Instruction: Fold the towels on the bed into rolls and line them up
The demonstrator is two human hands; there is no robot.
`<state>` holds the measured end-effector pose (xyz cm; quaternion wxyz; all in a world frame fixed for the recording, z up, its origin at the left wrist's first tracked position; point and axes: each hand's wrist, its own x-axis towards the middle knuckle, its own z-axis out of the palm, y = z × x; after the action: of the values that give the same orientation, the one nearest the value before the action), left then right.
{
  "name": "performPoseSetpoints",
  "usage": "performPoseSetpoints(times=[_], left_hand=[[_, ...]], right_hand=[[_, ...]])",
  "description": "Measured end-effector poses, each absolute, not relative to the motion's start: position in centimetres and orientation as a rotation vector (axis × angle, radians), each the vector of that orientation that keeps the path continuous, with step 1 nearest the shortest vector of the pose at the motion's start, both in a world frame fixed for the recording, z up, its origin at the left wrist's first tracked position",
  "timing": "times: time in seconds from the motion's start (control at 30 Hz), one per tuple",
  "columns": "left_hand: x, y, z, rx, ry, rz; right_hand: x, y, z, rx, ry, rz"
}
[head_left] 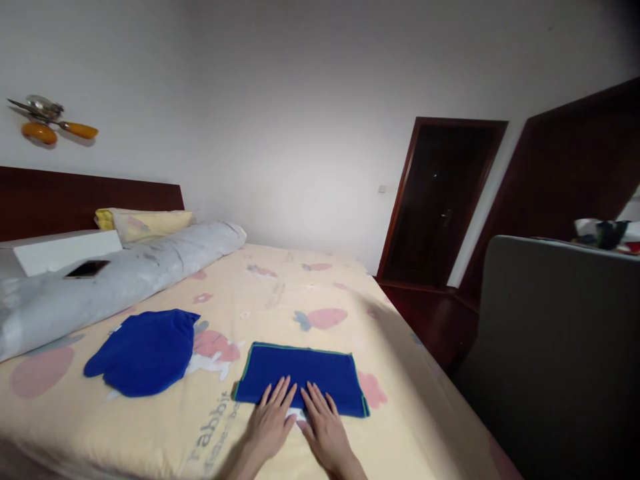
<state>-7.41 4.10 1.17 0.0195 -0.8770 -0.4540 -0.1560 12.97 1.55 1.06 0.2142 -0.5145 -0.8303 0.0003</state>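
A blue cloth (305, 368) with green-stitched edges lies folded into a flat rectangle on the bed, close in front of me. My left hand (273, 417) rests on its near edge, fingers stretched out and slightly apart. Beside it, my right hand (323, 420) lies flat on the same edge with its fingers extended. Neither hand grips anything. To the left is a second blue cloth (147, 352), crumpled in a loose heap and apart from both hands.
The bed's yellow sheet (280, 300) carries carrot and rabbit prints. A grey rolled quilt (165, 263) with a phone (87, 269) on it, a white box (70, 250) and a pillow (150, 225) are by the headboard. A dark grey panel (550, 353) stands at right.
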Motion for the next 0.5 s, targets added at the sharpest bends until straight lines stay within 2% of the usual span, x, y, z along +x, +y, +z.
performPoseSetpoints(times=[0.33, 0.5], left_hand=[[-17.9, 5.5, 2.0, -2.594, -1.657, -0.408], [-19.2, 5.3, 1.7, -2.461, -1.548, -0.553]], right_hand=[[23.4, 0.4, 0.0, -1.809, -2.092, -0.025], [25.4, 0.2, -0.4, -1.74, -2.065, -0.245]])
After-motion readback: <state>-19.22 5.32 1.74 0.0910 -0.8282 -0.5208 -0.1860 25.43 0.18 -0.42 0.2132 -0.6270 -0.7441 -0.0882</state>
